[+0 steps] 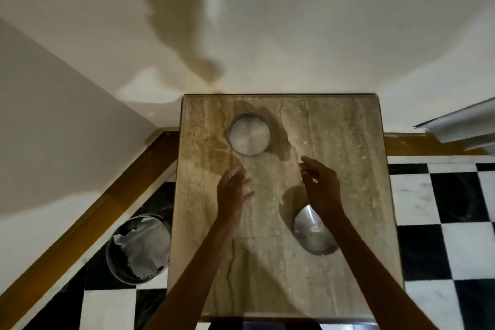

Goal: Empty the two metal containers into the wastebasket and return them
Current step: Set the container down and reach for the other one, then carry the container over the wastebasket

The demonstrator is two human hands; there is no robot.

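Note:
Two metal containers stand on a stone-topped table [348,195]. A round flat-bottomed one [249,134] sits toward the far left. A rounder bowl [312,230] sits near the right, partly under my right forearm. My left hand [233,190] hovers over the table between them, fingers apart, holding nothing. My right hand [320,185] hangs above the table's middle, fingers loosely curled and empty. The wastebasket [138,248], with crumpled paper inside, stands on the floor left of the table.
A cream wall runs behind the table, with a wooden skirting [88,217] along its left base. Black and white checkered floor tiles [434,209] surround the table. A white ledge [460,123] juts in at the right.

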